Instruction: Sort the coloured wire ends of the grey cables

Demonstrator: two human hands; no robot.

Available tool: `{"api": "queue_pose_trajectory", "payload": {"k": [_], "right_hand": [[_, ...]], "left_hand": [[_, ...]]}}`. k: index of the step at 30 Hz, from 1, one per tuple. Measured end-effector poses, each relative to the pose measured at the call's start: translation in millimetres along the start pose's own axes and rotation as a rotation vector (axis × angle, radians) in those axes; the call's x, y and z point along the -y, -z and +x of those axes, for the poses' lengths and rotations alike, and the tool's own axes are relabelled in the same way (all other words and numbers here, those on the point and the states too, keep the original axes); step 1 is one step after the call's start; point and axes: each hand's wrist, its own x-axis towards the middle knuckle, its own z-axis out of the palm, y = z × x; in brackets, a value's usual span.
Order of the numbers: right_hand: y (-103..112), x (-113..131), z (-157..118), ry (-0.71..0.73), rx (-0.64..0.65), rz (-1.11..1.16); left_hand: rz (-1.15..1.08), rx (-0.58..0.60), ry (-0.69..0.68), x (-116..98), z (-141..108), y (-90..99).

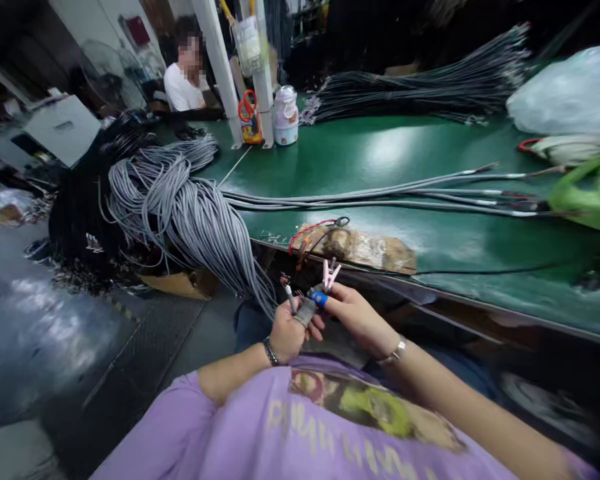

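My left hand [286,337] is closed round a grey cable [291,300], whose stripped end with thin coloured wires sticks up past the fingers. Grey wrapping covers the left thumb. Close against it, my right hand [363,317] is closed in a pinch, with blue tape round its thumb. Whatever lies between the right fingers is too small and blurred to make out. A pink clothespin [331,274] shows just beyond the right fingertips; I cannot tell whether they touch it. Both hands are in front of the bench edge, over my lap.
A large bundle of grey cables [180,193] hangs over the green bench [380,157] at left. On the bench are a worn wooden block [355,247] with wires, a pile of dark cables [420,90], a green basket [590,190] and a bottle [286,117]. Another person [183,83] sits beyond.
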Motion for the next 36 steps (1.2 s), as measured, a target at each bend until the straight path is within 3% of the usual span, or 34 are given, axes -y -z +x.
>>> {"api": "queue_pose_trajectory", "payload": {"k": [6,9,14,19,24,28,32,36], "right_hand": [[-2.4,-2.4,-2.9,0.118,-0.195,-0.065],[-2.6,-7.3,-5.6,0.140,-0.220,-0.035],[2.9,-18.3,-1.9,0.108,-0.280,0.018],[7.9,-21.9,3.8,0.003,-0.165,0.208],[13.3,-20.2,0.6,-0.061,-0.288,0.284],[15.0,-19.9,-3.9,-0.075,-0.215,0.110],[14.3,-15.8,-4.7,0.057,-0.215,-0.221],[15.5,-11.7,-5.2,0.093,-0.197,-0.303]], "left_hand": [[-0.114,-0.062,0.030,-0.5,3.2,-2.8],[-0.204,-0.089,0.064,-4.9,3.7,-5.3],[-0.242,-0.064,0.110,-9.9,2.7,-6.3],[-0.218,0.053,0.152,-10.4,-0.5,-3.5],[-0.187,-0.023,0.130,-8.9,-0.4,-2.3],[-0.085,-0.034,0.077,-6.4,-0.1,-2.2],[0.067,-0.012,0.031,-3.9,-1.7,-1.9],[0.126,-0.007,0.009,-3.1,-2.6,-1.5]]}}
